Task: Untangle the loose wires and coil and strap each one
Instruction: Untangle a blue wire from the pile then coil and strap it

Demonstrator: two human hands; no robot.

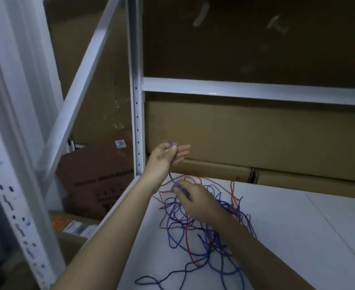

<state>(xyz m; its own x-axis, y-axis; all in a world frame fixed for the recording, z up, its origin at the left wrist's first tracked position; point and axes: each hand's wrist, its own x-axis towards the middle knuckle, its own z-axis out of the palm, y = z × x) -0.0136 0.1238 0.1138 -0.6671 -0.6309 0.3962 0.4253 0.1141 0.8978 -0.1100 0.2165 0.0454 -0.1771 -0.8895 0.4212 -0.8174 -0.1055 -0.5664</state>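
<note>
Big white surface [298, 237] with a messy pile of red and blue wires [203, 227] in the middle; one blue wire [171, 176] running up out of the pile; left hand [168, 154] up high, grip pinching its tip; right hand [195, 200] lower, nearer the pile, grip pinching the same wire.

— What colours are the wires [201, 231] on the shelf [298, 237]?
— Blue and red, tangled on a plain white board. The strand [171, 174] lifted just above it is blue.
— And behind the shelf?
— Brown cardboard boxes [245, 130]; one, left of the shelf, carries black print. The rack frame [137, 101] is white.
</note>
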